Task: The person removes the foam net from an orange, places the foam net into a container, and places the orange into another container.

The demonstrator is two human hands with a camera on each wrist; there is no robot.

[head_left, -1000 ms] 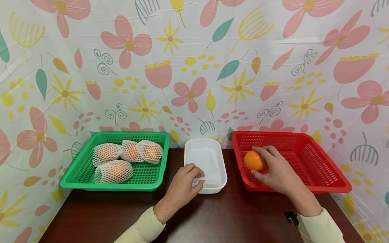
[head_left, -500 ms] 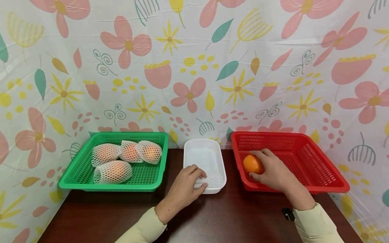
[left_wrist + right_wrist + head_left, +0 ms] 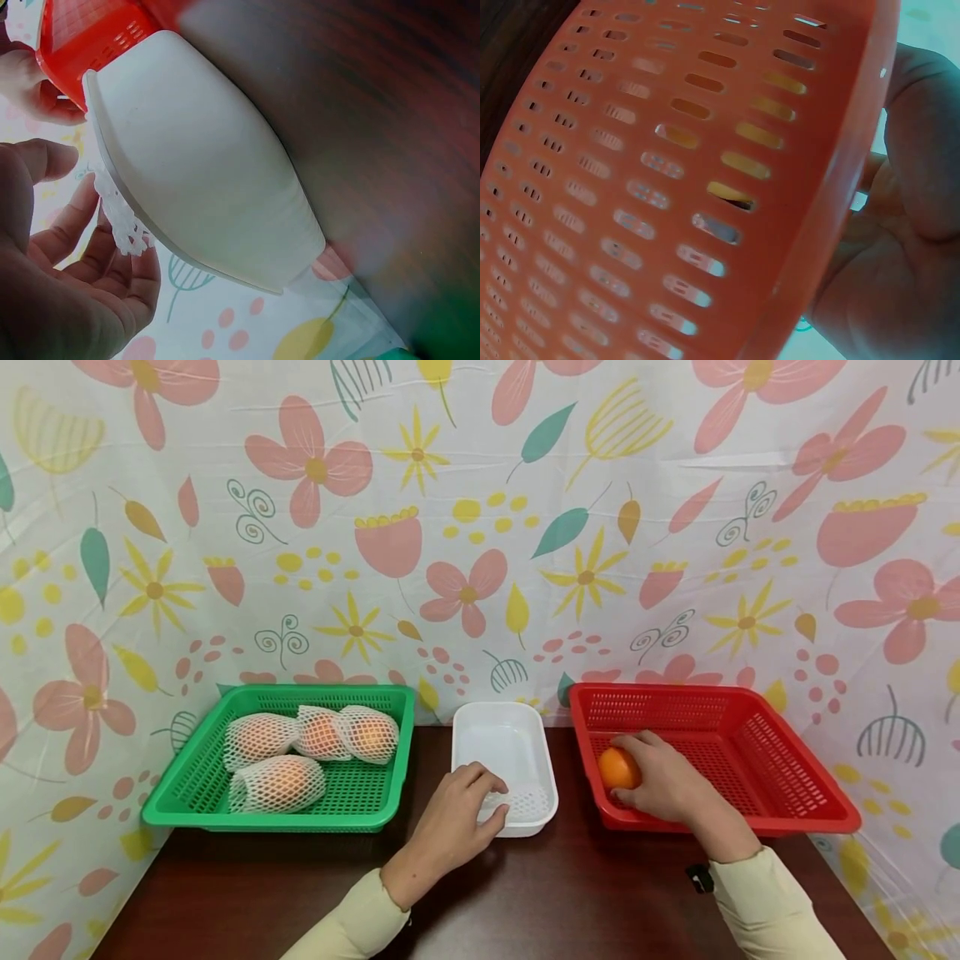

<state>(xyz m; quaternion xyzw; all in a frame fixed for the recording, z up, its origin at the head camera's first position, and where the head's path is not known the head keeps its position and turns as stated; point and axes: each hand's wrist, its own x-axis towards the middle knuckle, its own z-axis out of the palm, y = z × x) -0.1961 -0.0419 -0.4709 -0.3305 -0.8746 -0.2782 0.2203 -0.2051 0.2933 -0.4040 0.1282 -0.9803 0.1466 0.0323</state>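
My right hand (image 3: 663, 781) holds an orange (image 3: 617, 768) at the left side inside the red basket (image 3: 806, 764), its thumb and fingers around the fruit. In the right wrist view the basket wall (image 3: 780, 225) hides most of the orange, which shows yellow through the slots. Over the near left edge of the white tray (image 3: 506, 739) hovers my left hand (image 3: 450, 814), its fingers loosely bent and the thumb apart. A white foam net (image 3: 525, 803) lies in the tray's near end. In the left wrist view the foam net (image 3: 124, 217) shows right beside the fingertips.
At the left stands a green basket (image 3: 281, 822) with several fruits in white foam nets (image 3: 277, 783). All three containers rest on a dark brown table (image 3: 555, 902). A flower-patterned cloth (image 3: 480, 527) rises behind them.
My right hand has moved slightly left and down with the orange, toward the basket's near left corner. The left hand has stayed almost still at the tray.
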